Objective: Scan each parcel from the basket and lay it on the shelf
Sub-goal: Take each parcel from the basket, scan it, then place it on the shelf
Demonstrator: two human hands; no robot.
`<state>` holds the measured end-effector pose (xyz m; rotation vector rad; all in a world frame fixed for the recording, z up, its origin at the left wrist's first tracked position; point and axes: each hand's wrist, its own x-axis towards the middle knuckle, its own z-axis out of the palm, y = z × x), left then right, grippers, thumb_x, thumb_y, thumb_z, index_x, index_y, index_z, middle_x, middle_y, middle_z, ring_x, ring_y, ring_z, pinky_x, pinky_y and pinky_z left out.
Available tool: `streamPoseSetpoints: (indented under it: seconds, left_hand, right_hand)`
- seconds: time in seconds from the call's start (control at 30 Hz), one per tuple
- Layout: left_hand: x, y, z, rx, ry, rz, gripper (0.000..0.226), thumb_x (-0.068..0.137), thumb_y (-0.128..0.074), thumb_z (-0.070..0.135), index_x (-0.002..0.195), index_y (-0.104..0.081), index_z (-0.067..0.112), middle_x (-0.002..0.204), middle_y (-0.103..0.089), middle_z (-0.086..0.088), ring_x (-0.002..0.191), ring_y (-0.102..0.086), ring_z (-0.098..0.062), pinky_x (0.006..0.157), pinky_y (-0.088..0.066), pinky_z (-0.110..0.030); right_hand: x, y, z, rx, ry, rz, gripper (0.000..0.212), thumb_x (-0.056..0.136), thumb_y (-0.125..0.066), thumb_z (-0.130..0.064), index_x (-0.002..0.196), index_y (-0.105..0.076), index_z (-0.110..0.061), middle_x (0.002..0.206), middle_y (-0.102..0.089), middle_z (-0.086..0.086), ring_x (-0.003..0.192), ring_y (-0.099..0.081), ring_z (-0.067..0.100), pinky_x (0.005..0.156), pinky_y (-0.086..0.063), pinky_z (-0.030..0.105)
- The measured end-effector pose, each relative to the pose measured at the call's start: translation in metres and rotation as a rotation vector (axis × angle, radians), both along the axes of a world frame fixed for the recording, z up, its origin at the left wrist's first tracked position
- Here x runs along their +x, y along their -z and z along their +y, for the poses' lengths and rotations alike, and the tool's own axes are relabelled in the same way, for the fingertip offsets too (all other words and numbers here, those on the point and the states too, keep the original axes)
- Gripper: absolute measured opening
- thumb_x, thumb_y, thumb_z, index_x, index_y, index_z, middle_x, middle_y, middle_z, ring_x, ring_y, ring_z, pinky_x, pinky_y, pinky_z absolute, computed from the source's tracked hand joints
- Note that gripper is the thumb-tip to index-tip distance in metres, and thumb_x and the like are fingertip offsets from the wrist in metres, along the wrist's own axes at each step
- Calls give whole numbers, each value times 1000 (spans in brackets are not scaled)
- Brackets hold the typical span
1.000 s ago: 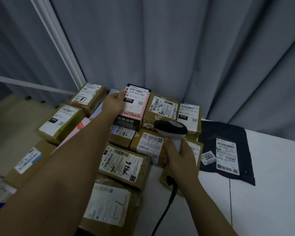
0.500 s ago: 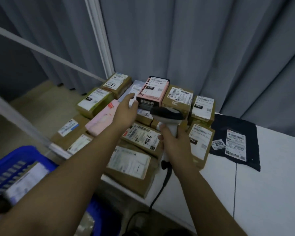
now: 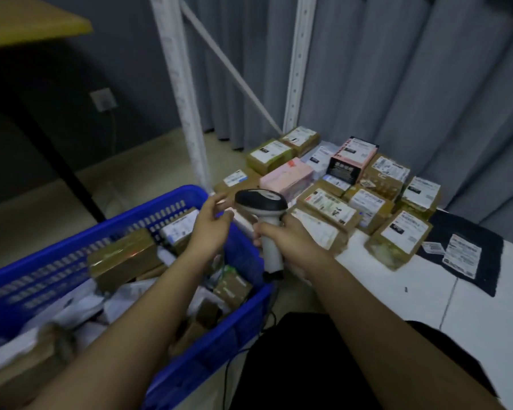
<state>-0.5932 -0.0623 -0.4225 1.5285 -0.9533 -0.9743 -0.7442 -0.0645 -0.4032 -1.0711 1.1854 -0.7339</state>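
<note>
Brown cardboard parcels (image 3: pixel 122 257) with white labels fill the blue plastic basket (image 3: pixel 71 253). Right hand (image 3: pixel 282 236) grips the white handheld scanner (image 3: pixel 262 202); left hand (image 3: pixel 212 221) hangs loosely open, fingers empty.

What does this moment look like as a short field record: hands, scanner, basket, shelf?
left hand: empty left hand, fingers loosely curled, above the blue plastic basket
right hand: right hand grips the white handle of the black-headed handheld barcode scanner
basket contents: brown taped cardboard box among white mailers and small cartons
shelf: white shelf surface carries many labelled cardboard parcels; a pink-and-black box tops the pile
other: black flat mailer bag lies right of the pile
stage: no parcel in hand
</note>
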Motion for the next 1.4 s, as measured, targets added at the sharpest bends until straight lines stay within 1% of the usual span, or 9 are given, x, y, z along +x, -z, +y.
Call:
streamPoseSetpoints:
  seconds: [0.37, 0.57, 0.73, 0.87, 1.0, 1.13, 1.2, 1.3, 1.4]
  left_hand:
    - [144, 75, 161, 300, -331, -15, 31, 94, -49, -2, 124, -53, 0, 112, -59, -11, 98, -56, -22, 81, -47, -32]
    - [174, 121, 208, 518, -222, -110, 32, 91, -59, 10, 123, -53, 10, 116, -55, -6, 92, -57, -19, 65, -45, -21]
    - [169, 141, 211, 694, 33, -186, 13, 86, -68, 24, 93, -58, 20, 92, -62, -4, 93, -61, -24, 72, -50, -32]
    - [172, 171, 204, 816, 203, -156, 62, 61, -77, 55, 110, -60, 22, 103, -67, -5, 94, -64, -25, 76, -54, -34]
    - [192, 237, 203, 978, 148, -86, 133, 26, -80, 78, 136, -31, 23, 133, -50, -17, 114, -56, -37, 87, -55, -45]
    - [199, 258, 205, 1044, 97, 0, 160, 18, -80, 78, 148, 0, 29, 144, -36, -24, 116, -55, -38, 80, -56, -40]
    - [195, 232, 205, 1050, 79, -36, 159, 23, -77, 79, 149, 5, 26, 143, -36, -27, 112, -57, -36, 75, -55, -36]
    - [188, 180, 209, 1049, 53, -135, 138, 47, -73, 76, 151, -1, 21, 154, -18, -21, 137, -30, -39, 105, -38, -45]
    - [184, 154, 218, 986, -6, -118, 100, 74, -73, 54, 149, -19, 17, 152, -20, -15, 136, -30, -34, 98, -39, -36]
  right_hand:
    - [144, 56, 110, 172, -235, 94, 44, 92, -59, -21, 133, -48, -11, 103, -60, 8, 79, -58, 17, 64, -49, 30]
    - [160, 81, 127, 193, -212, 96, 39, 95, -58, -19, 133, -49, -15, 102, -63, 3, 76, -58, 10, 43, -44, 13]
    - [161, 89, 124, 209, -189, 103, 42, 94, -61, -19, 134, -52, -12, 108, -65, 5, 81, -62, 12, 54, -47, 18]
    - [159, 93, 119, 220, -161, 97, 39, 94, -61, -18, 131, -54, -13, 107, -67, 5, 80, -62, 12, 55, -49, 18]
    - [159, 96, 115, 229, -142, 97, 35, 93, -61, -17, 127, -58, -11, 87, -66, -3, 69, -62, 7, 56, -48, 20]
    - [162, 99, 112, 255, -94, 103, 33, 92, -63, -18, 122, -61, -5, 82, -66, -3, 57, -62, 1, 50, -47, 16]
    - [161, 100, 111, 260, -74, 113, 34, 91, -64, -19, 121, -62, -6, 84, -66, -2, 61, -61, 4, 52, -48, 17]
    - [163, 100, 111, 267, -65, 93, 35, 90, -64, -19, 123, -61, -6, 87, -66, 0, 65, -61, 7, 53, -46, 17]
    - [162, 100, 111, 272, -52, 87, 36, 90, -64, -19, 124, -61, -6, 86, -66, 0, 67, -61, 9, 54, -46, 18]
